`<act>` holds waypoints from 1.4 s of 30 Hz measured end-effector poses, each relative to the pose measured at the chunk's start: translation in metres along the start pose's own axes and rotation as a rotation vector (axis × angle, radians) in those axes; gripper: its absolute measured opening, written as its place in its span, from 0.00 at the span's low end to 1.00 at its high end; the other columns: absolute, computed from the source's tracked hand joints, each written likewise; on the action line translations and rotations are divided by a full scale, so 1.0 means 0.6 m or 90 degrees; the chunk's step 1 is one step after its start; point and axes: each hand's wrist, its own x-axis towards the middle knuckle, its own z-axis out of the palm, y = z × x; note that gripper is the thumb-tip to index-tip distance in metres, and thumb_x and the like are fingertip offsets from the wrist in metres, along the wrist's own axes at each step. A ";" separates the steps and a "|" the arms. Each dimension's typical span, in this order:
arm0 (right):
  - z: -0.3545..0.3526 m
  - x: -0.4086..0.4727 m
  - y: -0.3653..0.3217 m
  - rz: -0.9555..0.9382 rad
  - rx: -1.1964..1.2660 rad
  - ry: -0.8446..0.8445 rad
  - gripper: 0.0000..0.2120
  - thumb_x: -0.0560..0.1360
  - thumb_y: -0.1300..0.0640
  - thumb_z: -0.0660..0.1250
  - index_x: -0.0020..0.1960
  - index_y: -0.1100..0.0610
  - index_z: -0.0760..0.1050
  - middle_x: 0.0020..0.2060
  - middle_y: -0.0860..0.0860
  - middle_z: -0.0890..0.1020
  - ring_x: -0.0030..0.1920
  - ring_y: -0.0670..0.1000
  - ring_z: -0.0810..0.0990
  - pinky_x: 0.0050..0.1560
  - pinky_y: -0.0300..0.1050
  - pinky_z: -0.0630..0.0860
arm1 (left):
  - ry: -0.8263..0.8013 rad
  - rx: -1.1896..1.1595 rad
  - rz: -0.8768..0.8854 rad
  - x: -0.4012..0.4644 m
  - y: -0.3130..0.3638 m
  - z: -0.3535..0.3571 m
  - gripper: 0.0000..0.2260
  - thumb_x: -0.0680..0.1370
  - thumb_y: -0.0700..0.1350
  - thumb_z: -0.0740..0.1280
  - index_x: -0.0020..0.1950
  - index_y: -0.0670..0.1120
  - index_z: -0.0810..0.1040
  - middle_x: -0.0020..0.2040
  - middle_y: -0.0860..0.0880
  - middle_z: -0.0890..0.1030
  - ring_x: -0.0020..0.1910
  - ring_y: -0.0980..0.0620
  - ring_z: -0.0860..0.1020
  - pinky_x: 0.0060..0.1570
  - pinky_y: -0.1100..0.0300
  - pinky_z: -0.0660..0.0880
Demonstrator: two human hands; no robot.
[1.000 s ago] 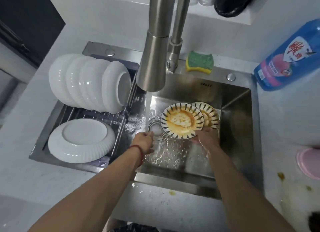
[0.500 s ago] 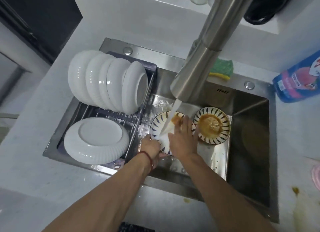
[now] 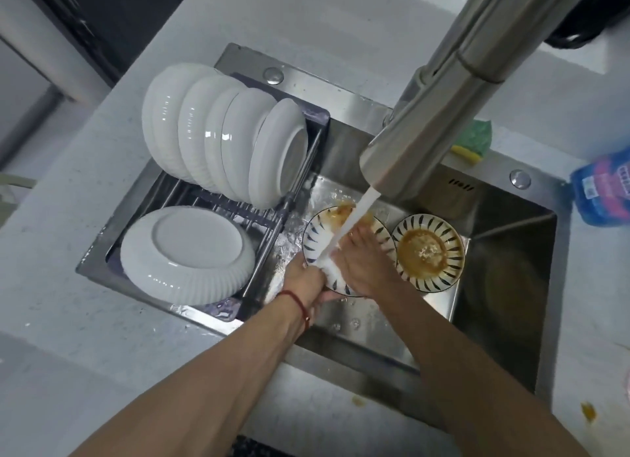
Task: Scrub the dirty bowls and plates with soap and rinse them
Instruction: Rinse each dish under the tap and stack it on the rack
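Observation:
A striped plate [image 3: 315, 238] with orange sauce sits tilted in the steel sink [image 3: 511, 252] under the running tap. My left hand [image 3: 305, 276], with a red string on its wrist, grips the plate's near rim. My right hand [image 3: 363, 255] lies flat inside the plate, fingers spread on its surface, with the water stream [image 3: 344, 231] falling beside it. A second striped plate [image 3: 428, 252], coated with orange residue, lies flat in the sink just right of my right hand.
The faucet spout [image 3: 439, 115] hangs over the sink. A drying rack [image 3: 211, 204] on the left holds several upright white bowls [image 3: 221, 136] and one upturned white plate [image 3: 185, 252]. A green-yellow sponge [image 3: 475, 143] and a blue soap bottle [image 3: 603, 190] sit behind and right. Sauce spots [image 3: 588, 412] mark the counter.
The tap was turned on and water now runs. The striped plate moved left under the stream; my left hand took its rim and my right hand went flat inside it.

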 end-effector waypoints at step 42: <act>-0.021 -0.055 -0.040 0.144 0.437 0.173 0.09 0.79 0.61 0.71 0.59 0.58 0.83 0.44 0.52 0.86 0.41 0.52 0.82 0.38 0.43 0.79 | 0.024 0.193 0.145 0.007 0.054 0.064 0.24 0.85 0.58 0.60 0.79 0.49 0.67 0.63 0.41 0.81 0.48 0.50 0.82 0.45 0.54 0.81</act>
